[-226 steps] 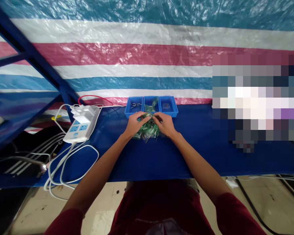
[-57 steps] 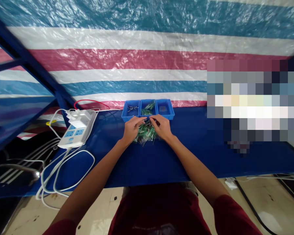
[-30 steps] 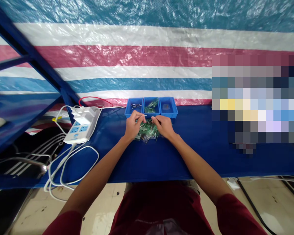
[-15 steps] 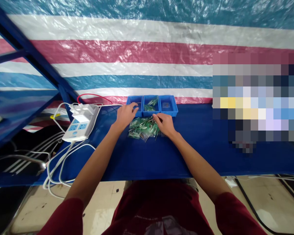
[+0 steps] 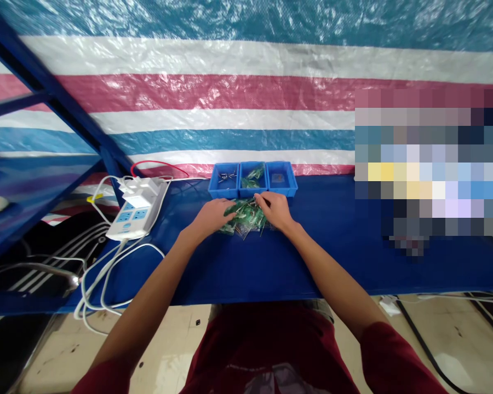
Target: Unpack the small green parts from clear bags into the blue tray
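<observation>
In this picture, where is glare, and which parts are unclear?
Head view: white glints dot the striped sheet, and a pale reflection lies on the floor; also head view: pixel blocks hide an area at right, and details in the green pile look soft.

Makeshift workshop station, identified by the blue desk with three plastic parts bins and a heap of small parts, the white power strip, blue metal frame and striped tarpaulin backdrop.

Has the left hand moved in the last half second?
Yes, toward the wearer: the left hand was over the left blue bin and is now in front of it, at the left side of the green packets.
</observation>
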Action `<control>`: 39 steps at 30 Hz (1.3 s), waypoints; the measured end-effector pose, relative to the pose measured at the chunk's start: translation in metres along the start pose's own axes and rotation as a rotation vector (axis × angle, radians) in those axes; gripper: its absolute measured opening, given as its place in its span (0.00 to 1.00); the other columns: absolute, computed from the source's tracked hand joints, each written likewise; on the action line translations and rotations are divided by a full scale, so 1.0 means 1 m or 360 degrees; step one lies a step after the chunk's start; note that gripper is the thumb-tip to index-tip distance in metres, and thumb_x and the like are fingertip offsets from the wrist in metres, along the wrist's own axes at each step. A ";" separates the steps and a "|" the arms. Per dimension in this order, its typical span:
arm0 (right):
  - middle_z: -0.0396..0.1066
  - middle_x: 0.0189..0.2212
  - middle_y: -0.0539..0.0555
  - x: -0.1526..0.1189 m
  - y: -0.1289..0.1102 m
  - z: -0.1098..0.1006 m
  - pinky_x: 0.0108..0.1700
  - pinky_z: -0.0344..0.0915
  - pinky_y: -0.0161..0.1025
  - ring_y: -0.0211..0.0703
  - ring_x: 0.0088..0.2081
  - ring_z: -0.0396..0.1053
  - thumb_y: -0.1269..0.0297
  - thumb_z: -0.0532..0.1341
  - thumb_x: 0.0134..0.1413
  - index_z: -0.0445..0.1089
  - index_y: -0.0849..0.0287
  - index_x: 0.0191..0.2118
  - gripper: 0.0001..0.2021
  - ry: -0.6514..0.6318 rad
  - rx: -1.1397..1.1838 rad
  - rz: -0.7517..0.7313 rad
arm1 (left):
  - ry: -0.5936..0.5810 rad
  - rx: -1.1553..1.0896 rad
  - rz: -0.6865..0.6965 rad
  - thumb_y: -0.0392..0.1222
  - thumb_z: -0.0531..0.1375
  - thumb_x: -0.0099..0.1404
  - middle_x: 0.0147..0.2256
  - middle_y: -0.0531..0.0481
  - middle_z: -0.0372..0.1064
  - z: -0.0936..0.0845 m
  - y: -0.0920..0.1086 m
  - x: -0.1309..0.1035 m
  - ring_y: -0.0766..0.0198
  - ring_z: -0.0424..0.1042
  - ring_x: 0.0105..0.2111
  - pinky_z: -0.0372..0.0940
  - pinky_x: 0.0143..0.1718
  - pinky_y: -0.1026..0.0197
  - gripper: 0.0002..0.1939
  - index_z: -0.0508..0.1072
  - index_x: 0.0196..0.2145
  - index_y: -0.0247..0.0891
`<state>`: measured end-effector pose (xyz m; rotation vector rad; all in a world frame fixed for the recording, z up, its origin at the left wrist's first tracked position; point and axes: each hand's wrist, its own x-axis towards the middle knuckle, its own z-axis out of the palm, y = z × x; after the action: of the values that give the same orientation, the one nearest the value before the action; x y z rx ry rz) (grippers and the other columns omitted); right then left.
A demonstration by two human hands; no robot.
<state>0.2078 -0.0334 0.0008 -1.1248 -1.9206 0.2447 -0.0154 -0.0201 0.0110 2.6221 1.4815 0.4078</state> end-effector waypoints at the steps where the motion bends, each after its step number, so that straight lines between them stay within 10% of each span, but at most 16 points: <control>1: 0.65 0.20 0.51 0.000 0.000 0.000 0.30 0.53 0.37 0.39 0.24 0.61 0.50 0.45 0.67 0.63 0.58 0.22 0.26 0.0001 0.0000 0.0005 | 0.0042 -0.0048 0.0017 0.44 0.58 0.61 0.39 0.41 0.77 0.001 -0.001 0.000 0.50 0.76 0.40 0.67 0.43 0.56 0.13 0.78 0.39 0.39; 11: 0.64 0.19 0.51 0.000 0.000 0.000 0.30 0.54 0.37 0.39 0.24 0.61 0.51 0.46 0.67 0.65 0.58 0.22 0.26 0.0034 -0.0002 0.0031 | 0.0389 -0.0054 0.0005 0.41 0.54 0.65 0.30 0.44 0.75 -0.009 0.004 -0.008 0.57 0.74 0.29 0.64 0.34 0.61 0.10 0.74 0.33 0.39; 16: 0.71 0.35 0.55 0.002 -0.004 -0.003 0.34 0.61 0.37 0.39 0.29 0.64 0.48 0.52 0.64 0.72 0.58 0.43 0.19 0.0123 0.0236 0.0100 | 0.0713 -0.0524 -0.0037 0.46 0.57 0.66 0.31 0.50 0.76 -0.031 0.028 0.003 0.61 0.75 0.31 0.66 0.37 0.62 0.10 0.75 0.34 0.39; 25: 0.65 0.23 0.50 0.005 0.003 0.000 0.31 0.58 0.37 0.38 0.25 0.60 0.53 0.56 0.61 0.67 0.58 0.26 0.17 0.0067 0.0375 0.0187 | 0.0494 -0.1656 -0.0121 0.52 0.65 0.57 0.27 0.51 0.73 -0.007 0.042 0.032 0.62 0.73 0.25 0.71 0.29 0.60 0.17 0.72 0.36 0.37; 33: 0.64 0.18 0.47 0.003 0.003 0.001 0.30 0.57 0.35 0.37 0.22 0.61 0.58 0.55 0.62 0.64 0.58 0.22 0.18 -0.0061 0.0296 0.0234 | 0.0402 -0.1908 -0.0162 0.48 0.69 0.53 0.23 0.56 0.70 0.004 0.044 0.024 0.63 0.75 0.24 0.70 0.30 0.62 0.25 0.66 0.44 0.39; 39: 0.71 0.41 0.56 0.001 0.002 -0.003 0.39 0.66 0.40 0.42 0.35 0.69 0.65 0.49 0.64 0.69 0.54 0.52 0.16 0.0115 0.0251 0.0043 | 0.0575 -0.1947 -0.0213 0.50 0.69 0.54 0.18 0.60 0.65 0.005 0.046 0.023 0.68 0.66 0.15 0.64 0.21 0.65 0.23 0.65 0.42 0.42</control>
<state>0.2112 -0.0326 0.0023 -1.0412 -1.7907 0.3597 0.0348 -0.0241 0.0207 1.4977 0.9261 1.2983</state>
